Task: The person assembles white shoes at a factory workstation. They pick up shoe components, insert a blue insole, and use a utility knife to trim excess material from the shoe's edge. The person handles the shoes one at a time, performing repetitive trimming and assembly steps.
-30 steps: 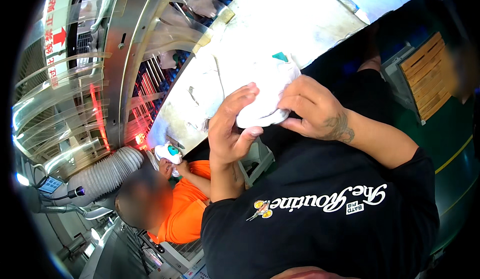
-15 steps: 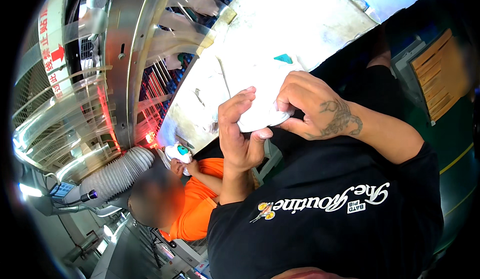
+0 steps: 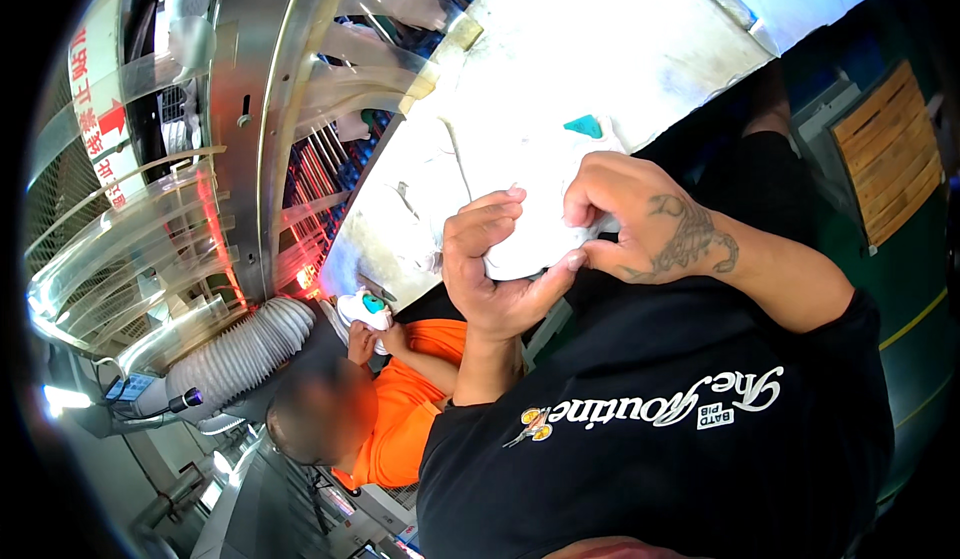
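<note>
A white shoe (image 3: 535, 244), with a teal piece (image 3: 584, 127) showing in its opening, is between my hands at the table's near edge. My left hand (image 3: 490, 269) cups the end nearest me, its fingers on the left side and its thumb pressed along the edge. With thumb and bent fingers my right hand (image 3: 630, 214) pinches the rim of the same shoe. The underside of the shoe is hidden from view. White pieces (image 3: 415, 209), which look like more shoes, lie on the table left of my left hand.
The white table (image 3: 600, 29) stretches away ahead. To its left stands a machine with clear strip curtains (image 3: 350, 89) and red-glowing bars (image 3: 305, 199). A co-worker in orange (image 3: 405, 439) holds another white shoe (image 3: 362, 309). A slatted wooden panel (image 3: 885, 154) is at the right.
My left thumb has moved right along the shoe's edge, toward my right hand's pinch. The whole scene has shifted slightly right in the picture.
</note>
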The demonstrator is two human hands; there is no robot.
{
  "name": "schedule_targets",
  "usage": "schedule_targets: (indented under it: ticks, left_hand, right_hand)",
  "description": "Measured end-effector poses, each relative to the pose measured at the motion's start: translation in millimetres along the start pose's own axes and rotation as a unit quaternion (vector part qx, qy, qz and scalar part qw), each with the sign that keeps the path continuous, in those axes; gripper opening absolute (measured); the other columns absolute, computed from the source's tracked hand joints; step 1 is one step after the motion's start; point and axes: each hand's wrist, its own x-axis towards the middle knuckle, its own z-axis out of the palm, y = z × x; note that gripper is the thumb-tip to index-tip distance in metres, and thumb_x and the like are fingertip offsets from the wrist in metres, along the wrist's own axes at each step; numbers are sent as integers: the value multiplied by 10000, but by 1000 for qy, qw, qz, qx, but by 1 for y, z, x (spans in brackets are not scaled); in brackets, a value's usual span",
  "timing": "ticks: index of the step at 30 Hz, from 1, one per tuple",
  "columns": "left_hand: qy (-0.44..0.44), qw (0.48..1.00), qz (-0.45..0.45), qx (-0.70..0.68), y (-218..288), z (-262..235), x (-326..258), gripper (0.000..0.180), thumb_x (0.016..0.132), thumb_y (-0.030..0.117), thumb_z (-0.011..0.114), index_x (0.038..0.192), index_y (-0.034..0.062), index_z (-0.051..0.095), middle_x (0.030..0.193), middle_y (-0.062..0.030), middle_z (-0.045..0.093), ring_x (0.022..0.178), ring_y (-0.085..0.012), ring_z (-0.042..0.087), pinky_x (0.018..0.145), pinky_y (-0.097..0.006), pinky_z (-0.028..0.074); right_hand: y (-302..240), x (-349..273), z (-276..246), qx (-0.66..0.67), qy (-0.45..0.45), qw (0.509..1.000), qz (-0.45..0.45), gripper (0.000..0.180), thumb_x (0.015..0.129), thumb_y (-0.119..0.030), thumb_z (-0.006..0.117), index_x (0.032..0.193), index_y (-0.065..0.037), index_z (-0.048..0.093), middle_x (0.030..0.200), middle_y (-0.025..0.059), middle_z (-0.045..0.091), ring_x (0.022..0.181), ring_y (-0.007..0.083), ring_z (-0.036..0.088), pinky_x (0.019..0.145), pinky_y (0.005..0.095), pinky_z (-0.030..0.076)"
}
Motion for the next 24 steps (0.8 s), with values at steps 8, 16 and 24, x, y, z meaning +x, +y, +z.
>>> schedule_targets:
  ticks: [8, 16, 24]
  left_hand:
    - [18, 999, 9, -36, -7, -4, -13, 561, 837, 226, 914, 1239, -23, 613, 1200, -205, 664, 1216, -388, 695, 1048, -507, 564]
    - [3, 995, -10, -96, 5, -3, -33, 329, 1070, 201, 486, 1233, -43, 635, 1249, -250, 644, 1306, -408, 623, 1164, -545, 456]
    - [28, 977, -36, -211, 4, 2, -46, 356, 1036, 157, 443, 1206, -55, 674, 1287, -238, 673, 1282, -400, 640, 1167, -553, 466]
  right_hand:
    - [-6, -3, 3, -46, -12, 995, 89, 491, 810, -255, 960, 1071, -69, 588, 997, 99, 648, 872, 272, 655, 789, 387, 557]
    - [-21, -16, 3, -128, -19, 991, 44, 521, 771, -345, 991, 1044, -107, 616, 970, 39, 668, 897, 243, 670, 910, 392, 479]
    - [-23, -28, 11, -144, -4, 988, 46, 507, 759, -324, 991, 1034, -110, 623, 960, 33, 675, 906, 244, 673, 920, 398, 475]
